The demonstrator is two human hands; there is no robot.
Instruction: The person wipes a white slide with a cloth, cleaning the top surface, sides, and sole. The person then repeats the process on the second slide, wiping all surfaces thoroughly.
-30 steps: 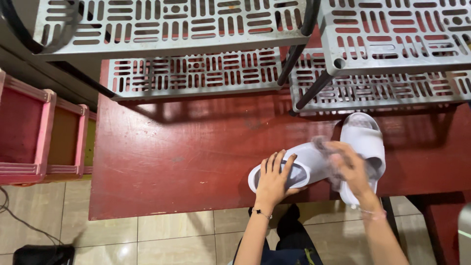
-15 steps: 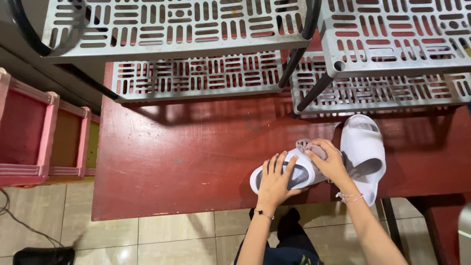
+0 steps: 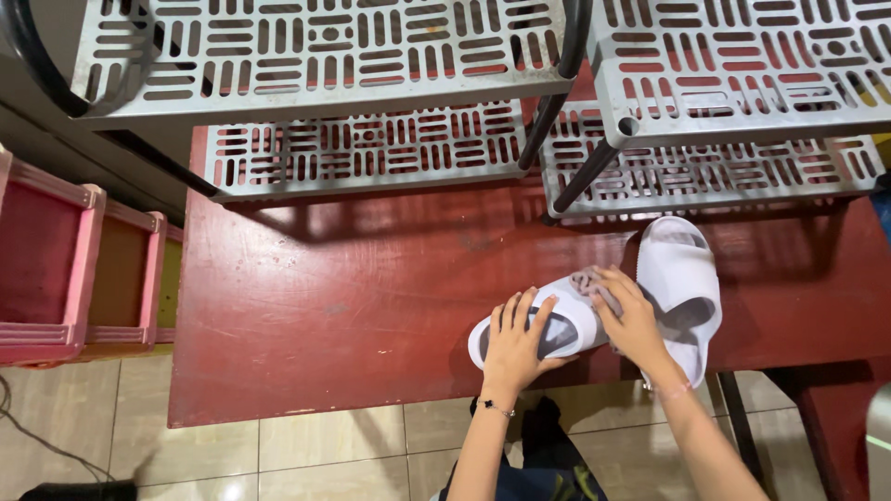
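Two white slide sandals lie on a dark red wooden table [image 3: 325,315]. The near sandal [image 3: 568,315] lies crosswise near the table's front edge. My left hand [image 3: 515,343] rests flat on its heel end, fingers spread. My right hand [image 3: 631,320] presses a small greyish cloth [image 3: 587,282] against that sandal's strap. The second sandal [image 3: 682,278] lies lengthwise just to the right, partly under my right hand.
Grey perforated plastic shelves [image 3: 316,56] on black legs stand over the back of the table, with lower tiers [image 3: 371,148] behind. A pink wooden rack [image 3: 83,269] stands at the left. Beige floor tiles [image 3: 278,455] lie below.
My right hand has slid left and up from the second sandal's edge onto the near sandal's strap, rubbing with the cloth. The left hand stays pressed on the near sandal.
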